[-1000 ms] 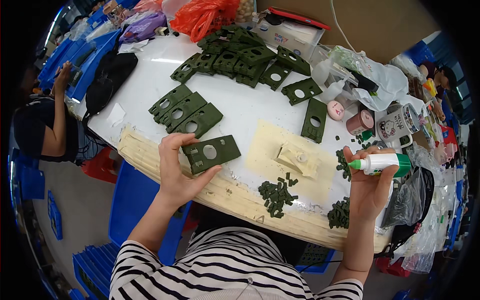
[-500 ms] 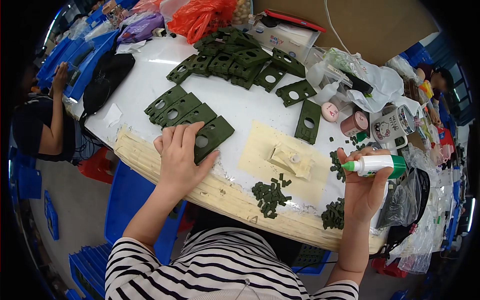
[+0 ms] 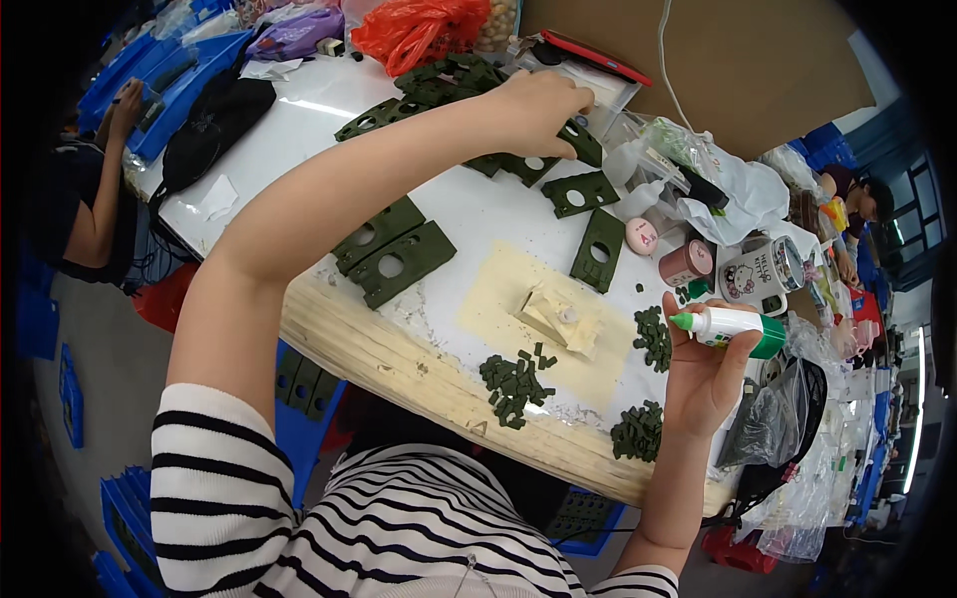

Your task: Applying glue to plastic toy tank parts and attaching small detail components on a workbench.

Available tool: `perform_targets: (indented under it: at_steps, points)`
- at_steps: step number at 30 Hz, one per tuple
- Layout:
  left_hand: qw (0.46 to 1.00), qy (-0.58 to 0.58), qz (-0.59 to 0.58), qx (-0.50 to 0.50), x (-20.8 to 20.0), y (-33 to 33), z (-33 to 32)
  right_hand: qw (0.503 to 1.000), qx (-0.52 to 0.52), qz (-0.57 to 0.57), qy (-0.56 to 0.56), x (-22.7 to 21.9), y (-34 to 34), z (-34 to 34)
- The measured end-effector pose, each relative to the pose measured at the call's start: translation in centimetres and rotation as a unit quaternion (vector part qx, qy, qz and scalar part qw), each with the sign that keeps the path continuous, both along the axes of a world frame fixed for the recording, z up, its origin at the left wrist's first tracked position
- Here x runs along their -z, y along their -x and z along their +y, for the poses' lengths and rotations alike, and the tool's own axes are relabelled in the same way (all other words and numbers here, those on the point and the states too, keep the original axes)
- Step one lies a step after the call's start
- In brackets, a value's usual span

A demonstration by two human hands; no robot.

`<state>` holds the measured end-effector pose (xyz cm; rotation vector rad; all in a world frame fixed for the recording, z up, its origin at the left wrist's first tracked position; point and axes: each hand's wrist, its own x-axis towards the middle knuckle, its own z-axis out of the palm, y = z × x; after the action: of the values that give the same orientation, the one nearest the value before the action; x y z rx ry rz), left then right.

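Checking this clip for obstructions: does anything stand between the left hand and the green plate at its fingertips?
Nothing visible does. The left hand overlaps the green plate in this view; whether they touch, I cannot tell. The red flat object lies beyond the hand.

White black-striped top [image 3: 439, 518] with short sleeves [image 3: 214, 488]

Centred, a white-topped bench [image 3: 304, 130] has a pale wooden front edge [image 3: 394, 377]. A brown board [image 3: 738, 90] stands from one to two o'clock. Windows [image 3: 925, 197] sit between two and three, a bright tube light [image 3: 914, 409] past three; grey floor [image 3: 110, 394] spreads toward eight; a red stool [image 3: 164, 299] at nine.
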<state>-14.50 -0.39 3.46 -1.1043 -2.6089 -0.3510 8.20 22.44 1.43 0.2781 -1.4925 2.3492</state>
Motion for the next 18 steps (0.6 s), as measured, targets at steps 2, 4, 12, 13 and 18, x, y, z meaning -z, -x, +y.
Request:
perform_targets:
  at_steps: [2,4,12,13,18]
  points:
    - [0.994,0.103,0.010,-0.029,0.9,2.5,1.9,1.000,0.007,0.004,0.016,0.5,0.2,0.5]
    - [0.989,0.131,-0.033,-0.056,1.3,3.9,3.1,0.999,0.009,0.000,0.035,0.5,0.4,0.7]
    - [0.986,0.155,-0.043,-0.043,2.4,5.3,3.8,0.998,0.030,-0.007,0.057,0.5,1.0,1.6]
    - [0.986,0.156,-0.040,-0.039,2.0,4.8,3.5,0.998,0.036,-0.010,0.058,0.5,1.0,1.5]
    - [1.000,0.018,-0.010,-0.005,-0.2,-0.1,1.0,0.998,0.016,-0.019,0.052,0.7,0.9,1.5]
